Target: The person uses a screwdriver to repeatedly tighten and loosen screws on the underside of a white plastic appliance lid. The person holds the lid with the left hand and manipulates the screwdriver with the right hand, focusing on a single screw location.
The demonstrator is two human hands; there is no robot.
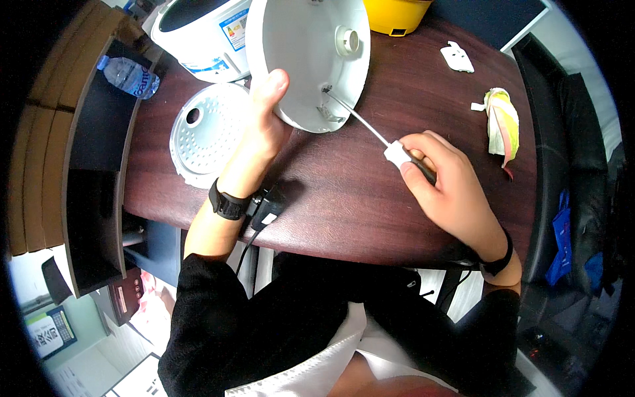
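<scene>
Left hand (pixel 270 122) holds the rim of a white, round, deep plastic shell (pixel 304 59), thumb up along the near-left edge, fingers hidden behind. Right hand (pixel 440 172) is wrapped around the handle of a long thin metal screwdriver (pixel 360 120), white collar, dark grip. Writing: none legible on shell or tool. Blue-and-white sticker with coloured bars (pixel 235 30) sits on the white cooker-like body (pixel 205 49) behind left; second blue label (pixel 208 66) lower on same body, print small. Clear plastic bottle (pixel 129 77) carries large dark lettering.

Shell is tilted, hollow side toward wearer, at upper middle over the table, cut by the top edge; raised round white boss (pixel 347 41) inside. Screwdriver tip meets a small dark spot low inside the wall; can't tell if it's seated in a screw, too small.

Around: pale perforated round plate (pixel 215 132) on the dark red-brown table (pixel 317 198), left forearm partly covering it. Black box with cable (pixel 268 210) just beside left wrist. Yellow container (pixel 395 14) beyond shell; small white plastic piece (pixel 457 57) and crumpled yellow-and-pink item (pixel 503 126) far right, clear of the screwdriver.
</scene>
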